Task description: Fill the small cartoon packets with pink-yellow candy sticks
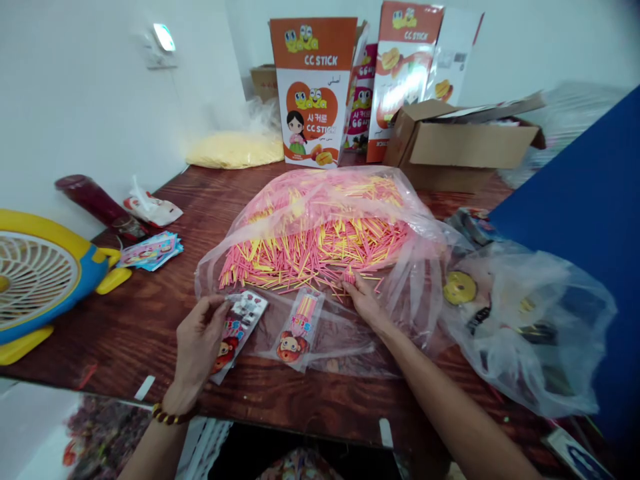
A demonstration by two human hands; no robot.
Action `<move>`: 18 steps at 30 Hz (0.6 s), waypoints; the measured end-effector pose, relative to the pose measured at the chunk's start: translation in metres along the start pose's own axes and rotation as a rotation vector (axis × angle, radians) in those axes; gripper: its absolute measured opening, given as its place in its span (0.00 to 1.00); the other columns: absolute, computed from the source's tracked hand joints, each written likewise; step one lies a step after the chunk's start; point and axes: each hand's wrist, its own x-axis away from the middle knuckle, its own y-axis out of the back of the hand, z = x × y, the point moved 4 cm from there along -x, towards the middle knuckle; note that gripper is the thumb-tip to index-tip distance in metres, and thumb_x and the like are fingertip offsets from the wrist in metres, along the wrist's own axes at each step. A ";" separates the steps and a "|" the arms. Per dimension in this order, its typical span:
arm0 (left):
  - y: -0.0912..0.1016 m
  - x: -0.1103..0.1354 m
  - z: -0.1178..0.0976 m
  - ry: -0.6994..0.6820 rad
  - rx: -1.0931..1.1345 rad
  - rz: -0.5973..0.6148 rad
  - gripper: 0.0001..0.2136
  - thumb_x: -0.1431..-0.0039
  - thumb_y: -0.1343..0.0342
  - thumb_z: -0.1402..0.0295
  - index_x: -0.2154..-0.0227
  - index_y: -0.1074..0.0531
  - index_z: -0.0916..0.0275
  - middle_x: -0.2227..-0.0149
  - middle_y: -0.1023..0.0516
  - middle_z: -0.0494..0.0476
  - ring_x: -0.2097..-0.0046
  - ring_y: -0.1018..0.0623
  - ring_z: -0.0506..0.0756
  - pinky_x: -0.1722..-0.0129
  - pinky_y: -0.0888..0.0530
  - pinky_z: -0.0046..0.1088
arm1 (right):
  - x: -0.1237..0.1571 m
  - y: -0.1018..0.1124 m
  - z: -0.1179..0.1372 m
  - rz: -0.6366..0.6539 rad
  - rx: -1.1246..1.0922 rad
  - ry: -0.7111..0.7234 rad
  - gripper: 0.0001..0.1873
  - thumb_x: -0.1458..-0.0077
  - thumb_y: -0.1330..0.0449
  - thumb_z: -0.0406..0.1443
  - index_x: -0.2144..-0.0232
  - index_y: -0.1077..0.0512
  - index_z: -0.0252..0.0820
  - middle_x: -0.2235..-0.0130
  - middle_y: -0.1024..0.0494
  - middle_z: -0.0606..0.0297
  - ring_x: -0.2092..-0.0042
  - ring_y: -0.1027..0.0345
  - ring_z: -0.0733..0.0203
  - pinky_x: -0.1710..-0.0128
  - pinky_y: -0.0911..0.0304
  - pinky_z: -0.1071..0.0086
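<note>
My left hand [197, 337] pinches the upper edge of a clear plastic packet [246, 313] printed with a cartoon red-haired girl; it seems to lie on others like it. To its right, a similar packet [299, 327] lies flat with pink and yellow sticks showing inside. My right hand [361, 293] is closed on a small bunch of sticks [349, 276] at the front edge of the pile. The heap of thin pink and yellow sticks [310, 247] rests in a large clear plastic bag [415, 267], spread across the brown table [165, 293].
A yellow and blue fan [50, 280] stands at the left, near a dark red bottle [100, 203], tissues [153, 208] and blue packets [151, 251]. Printed cartons [314, 93] and an open cardboard box [465, 147] line the back. On the right sits a plastic bag [530, 327] beside a blue panel [580, 200].
</note>
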 end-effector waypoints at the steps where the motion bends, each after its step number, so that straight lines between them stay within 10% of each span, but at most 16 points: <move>1: -0.001 0.001 -0.006 0.054 0.078 0.015 0.12 0.44 0.40 0.57 0.65 0.25 0.61 0.69 0.22 0.51 0.67 0.25 0.52 0.65 0.29 0.25 | 0.000 0.000 0.000 -0.008 -0.017 0.005 0.12 0.45 0.45 0.45 0.61 0.32 0.46 0.64 0.19 0.63 0.59 0.27 0.53 0.54 0.36 0.60; 11: -0.073 0.030 -0.046 0.370 0.529 0.410 0.15 0.53 0.32 0.59 0.70 0.26 0.64 0.74 0.23 0.51 0.72 0.25 0.51 0.71 0.28 0.25 | 0.007 0.002 0.018 -0.039 -0.302 -0.033 0.14 0.50 0.37 0.47 0.66 0.29 0.46 0.70 0.22 0.67 0.67 0.28 0.57 0.61 0.34 0.62; 18: -0.115 0.038 -0.051 0.336 0.536 0.528 0.14 0.51 0.33 0.60 0.74 0.28 0.65 0.76 0.29 0.48 0.74 0.32 0.47 0.73 0.34 0.21 | 0.024 0.004 0.034 0.025 -0.620 -0.166 0.17 0.53 0.33 0.46 0.63 0.29 0.45 0.72 0.26 0.71 0.72 0.30 0.63 0.68 0.34 0.68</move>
